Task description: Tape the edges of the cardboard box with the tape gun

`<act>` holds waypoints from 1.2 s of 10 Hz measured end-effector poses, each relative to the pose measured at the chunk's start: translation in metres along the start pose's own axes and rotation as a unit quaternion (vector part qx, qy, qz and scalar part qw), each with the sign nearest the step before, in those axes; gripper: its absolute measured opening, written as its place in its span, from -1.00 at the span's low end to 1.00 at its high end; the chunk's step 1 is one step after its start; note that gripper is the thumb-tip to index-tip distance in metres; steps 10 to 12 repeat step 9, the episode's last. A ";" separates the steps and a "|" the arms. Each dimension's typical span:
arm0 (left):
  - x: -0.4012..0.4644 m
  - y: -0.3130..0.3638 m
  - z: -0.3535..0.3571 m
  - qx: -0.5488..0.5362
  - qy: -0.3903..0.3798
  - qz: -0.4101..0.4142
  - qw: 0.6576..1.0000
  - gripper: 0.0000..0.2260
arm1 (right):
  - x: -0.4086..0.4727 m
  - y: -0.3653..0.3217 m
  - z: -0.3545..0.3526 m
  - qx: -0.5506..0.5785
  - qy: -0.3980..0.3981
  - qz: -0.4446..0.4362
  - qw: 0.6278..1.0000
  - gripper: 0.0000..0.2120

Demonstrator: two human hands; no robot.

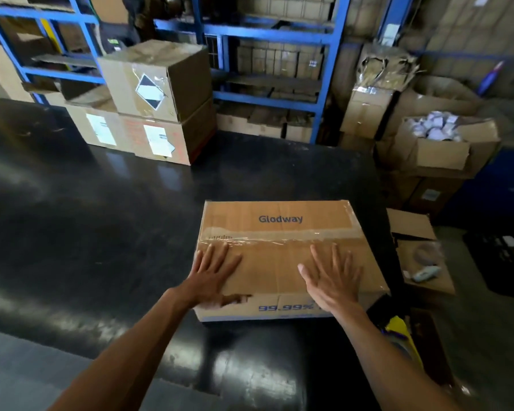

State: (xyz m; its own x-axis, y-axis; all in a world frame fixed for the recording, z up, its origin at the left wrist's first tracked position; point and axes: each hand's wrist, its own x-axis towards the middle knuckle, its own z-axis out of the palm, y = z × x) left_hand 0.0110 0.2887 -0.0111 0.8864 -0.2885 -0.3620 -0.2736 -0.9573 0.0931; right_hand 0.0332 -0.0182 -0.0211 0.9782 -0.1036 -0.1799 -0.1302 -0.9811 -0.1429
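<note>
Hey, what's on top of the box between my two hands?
In the head view, only bare cardboard lies between the left hand and the right hand; the clear tape across the box runs just beyond the fingertips.

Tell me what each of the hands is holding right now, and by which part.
Nothing is gripped. The left hand and right hand lie flat, fingers spread, on the top of the cardboard box.
</note>
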 end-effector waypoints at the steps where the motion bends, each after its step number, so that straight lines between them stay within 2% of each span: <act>1: 0.016 -0.019 -0.002 0.022 0.014 0.024 0.999 -0.06 | -0.008 -0.013 0.002 0.002 -0.001 0.041 0.999 -0.26; 3: 0.038 -0.037 -0.007 0.039 0.032 0.084 0.995 -0.06 | -0.019 -0.021 0.009 0.020 0.016 0.090 0.996 -0.26; 4: 0.041 -0.038 -0.007 0.036 0.036 0.085 0.995 -0.05 | -0.021 -0.020 0.010 0.024 0.017 0.101 0.994 -0.26; 7: 0.040 -0.038 -0.004 0.040 0.058 0.101 0.992 -0.01 | -0.021 -0.021 0.014 0.014 0.024 0.098 0.995 -0.27; 8: 0.035 -0.039 -0.012 0.031 0.094 0.122 0.988 -0.02 | -0.021 -0.023 0.000 0.048 0.020 0.092 0.994 -0.27; 9: 0.011 -0.031 0.010 -0.010 0.227 0.164 0.960 -0.09 | -0.050 -0.016 0.009 0.180 0.188 0.030 0.965 -0.35; 12: 0.011 -0.031 0.010 -0.010 0.227 0.164 0.960 -0.09 | -0.050 -0.016 0.009 0.180 0.188 0.030 0.965 -0.35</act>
